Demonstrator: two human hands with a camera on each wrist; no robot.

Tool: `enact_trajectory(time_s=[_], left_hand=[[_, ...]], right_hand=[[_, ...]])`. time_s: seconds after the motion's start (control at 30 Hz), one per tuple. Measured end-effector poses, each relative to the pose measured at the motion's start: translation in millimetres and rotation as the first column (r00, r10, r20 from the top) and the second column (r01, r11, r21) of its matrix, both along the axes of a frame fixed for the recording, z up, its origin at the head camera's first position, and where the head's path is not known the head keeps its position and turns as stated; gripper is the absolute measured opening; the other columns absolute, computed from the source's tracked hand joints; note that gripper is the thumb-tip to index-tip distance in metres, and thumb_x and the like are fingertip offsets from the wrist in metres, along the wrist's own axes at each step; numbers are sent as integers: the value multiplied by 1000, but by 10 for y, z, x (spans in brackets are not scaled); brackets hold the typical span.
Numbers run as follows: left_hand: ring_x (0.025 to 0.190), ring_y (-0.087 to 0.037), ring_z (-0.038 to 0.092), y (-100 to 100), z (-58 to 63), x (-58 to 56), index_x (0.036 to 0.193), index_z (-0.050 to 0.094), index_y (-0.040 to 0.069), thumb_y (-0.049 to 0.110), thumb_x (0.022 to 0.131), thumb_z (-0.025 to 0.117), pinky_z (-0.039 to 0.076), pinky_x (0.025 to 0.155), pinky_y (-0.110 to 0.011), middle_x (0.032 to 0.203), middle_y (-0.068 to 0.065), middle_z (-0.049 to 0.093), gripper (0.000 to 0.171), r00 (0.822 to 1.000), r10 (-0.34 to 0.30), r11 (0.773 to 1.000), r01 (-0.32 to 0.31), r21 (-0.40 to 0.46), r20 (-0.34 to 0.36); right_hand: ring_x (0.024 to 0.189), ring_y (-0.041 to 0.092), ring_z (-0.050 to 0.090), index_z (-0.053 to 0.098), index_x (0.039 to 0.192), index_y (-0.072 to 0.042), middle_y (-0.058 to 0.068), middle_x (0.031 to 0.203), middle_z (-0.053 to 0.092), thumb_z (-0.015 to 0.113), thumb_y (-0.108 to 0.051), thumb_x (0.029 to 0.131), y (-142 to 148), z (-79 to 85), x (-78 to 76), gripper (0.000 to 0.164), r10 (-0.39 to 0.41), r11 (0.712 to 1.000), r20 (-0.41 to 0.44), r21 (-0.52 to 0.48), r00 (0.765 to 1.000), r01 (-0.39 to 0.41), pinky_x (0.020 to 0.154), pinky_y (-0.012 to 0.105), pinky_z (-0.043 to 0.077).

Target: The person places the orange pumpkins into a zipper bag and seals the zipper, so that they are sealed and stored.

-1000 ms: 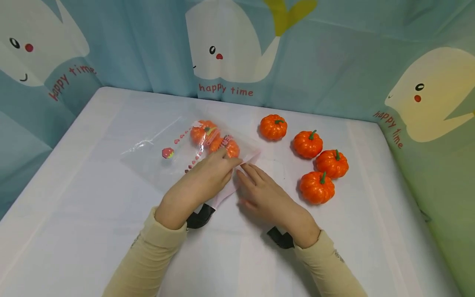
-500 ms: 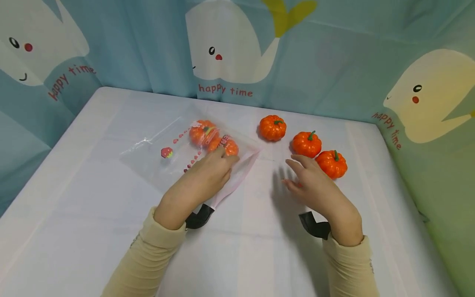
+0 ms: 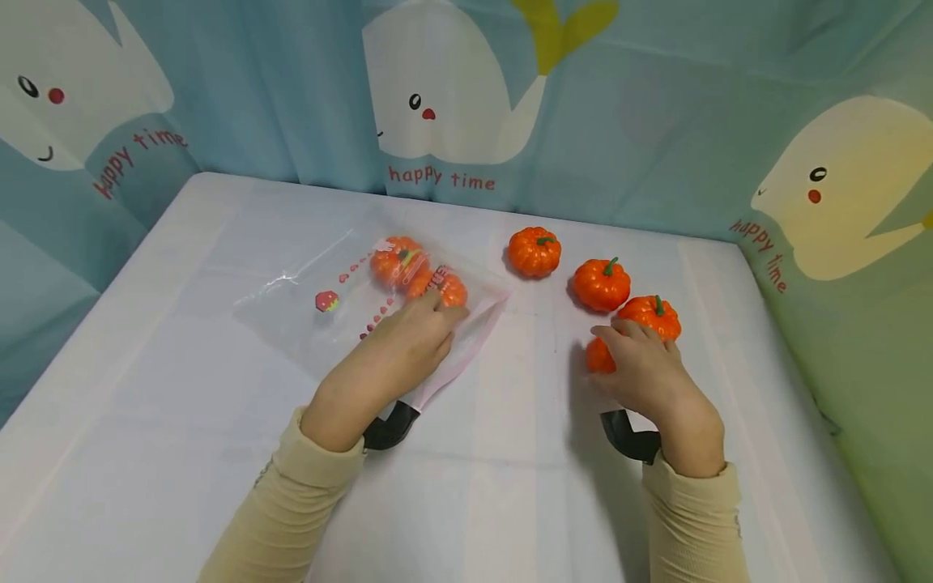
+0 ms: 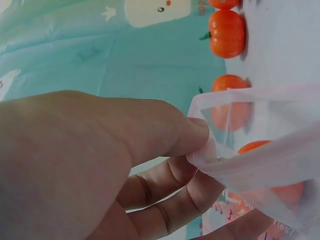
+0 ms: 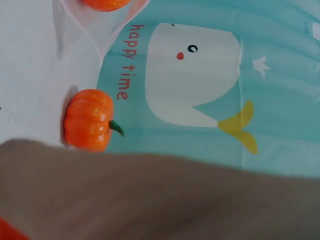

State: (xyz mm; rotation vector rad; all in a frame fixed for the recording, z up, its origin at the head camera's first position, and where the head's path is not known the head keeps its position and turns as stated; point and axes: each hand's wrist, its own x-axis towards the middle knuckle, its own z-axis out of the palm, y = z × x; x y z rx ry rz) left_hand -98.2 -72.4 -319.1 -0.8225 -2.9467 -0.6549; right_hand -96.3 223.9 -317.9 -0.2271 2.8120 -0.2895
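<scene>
My left hand (image 3: pixel 401 340) pinches the pink-edged mouth of a clear plastic zip bag (image 3: pixel 291 312) between thumb and fingers. In the left wrist view the bag's mouth (image 4: pixel 295 95) gapes. Two orange toy pumpkins, one farther back (image 3: pixel 394 261) and one by my fingers (image 3: pixel 453 291), lie inside the bag. At the right, my right hand (image 3: pixel 649 376) curls over the nearest loose toy pumpkin (image 3: pixel 599 356), thumb at its left side and fingers across its top. Most of that pumpkin is hidden by the hand; a sliver of orange (image 5: pixel 10 232) shows in the right wrist view.
Three more orange pumpkins with green stems rest on the white table (image 3: pixel 182 389): one at the back (image 3: pixel 534 253), one in the middle (image 3: pixel 602 285), one right behind my right hand (image 3: pixel 658 314). A whale-print curtain (image 3: pixel 641 121) stands behind the table.
My right hand has left the bag's mouth, moved right and come down over the nearest loose pumpkin. My left hand has stayed on the bag's edge.
</scene>
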Motion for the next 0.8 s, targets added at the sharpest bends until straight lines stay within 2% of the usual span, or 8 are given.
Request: enact_trajectory(time_s=[0.17,0.3,0.4,0.53,0.63,0.73,0.8], left_hand=[[75,-23,54,3,3,3,119,67,5,6,97,57,53,69,-34,90,-12,56,24,999,7,1000,-7,-9,33],[75,-24,54,16,18,-10,119,67,4,6,97,56,53,69,-34,91,-12,57,25,1000,16,1000,-15,-10,21],[73,-23,53,10,17,-6,118,67,4,5,97,57,52,67,-33,90,-12,56,24,1000,11,1000,-11,-13,17],[73,-22,53,-4,4,5,111,66,2,4,95,59,52,66,-31,87,-11,55,18,1000,-2,1000,2,-2,9],[75,-23,52,-6,17,6,109,64,2,3,93,62,52,67,-32,87,-11,55,16,1000,16,1000,-16,5,8],[78,-24,53,-5,53,17,114,61,3,4,90,64,51,69,-35,91,-11,56,24,998,53,999,-52,-8,39],[79,-24,53,-5,77,32,118,59,4,5,88,66,51,69,-35,94,-10,56,30,993,81,997,-79,-27,87]], right_hand=[[136,53,30,48,142,-1,31,151,32,72,-16,86,8,-36,-2,63,-7,1000,41,-8,999,8,97,72,39],[131,50,40,50,139,0,31,146,36,69,-6,86,-10,-36,-26,56,23,999,-19,-45,1000,-24,99,66,43],[127,46,47,49,139,0,29,148,34,66,-2,88,-37,-48,-49,54,45,992,-66,-119,997,-52,100,62,45],[127,47,48,43,144,-1,27,154,25,66,-5,90,-54,-70,-67,59,27,981,-83,-191,996,-43,101,61,46],[125,48,49,39,145,-1,28,151,30,68,-12,91,-46,-72,-71,62,3,983,-64,-181,998,-15,102,62,44],[122,49,51,37,145,-2,29,146,35,69,-17,91,-33,-72,-71,65,-5,987,-41,-163,999,-2,103,63,42],[123,49,50,37,145,-4,29,146,35,69,-18,91,-29,-79,-73,65,-7,987,-26,-159,1000,3,103,64,41]])
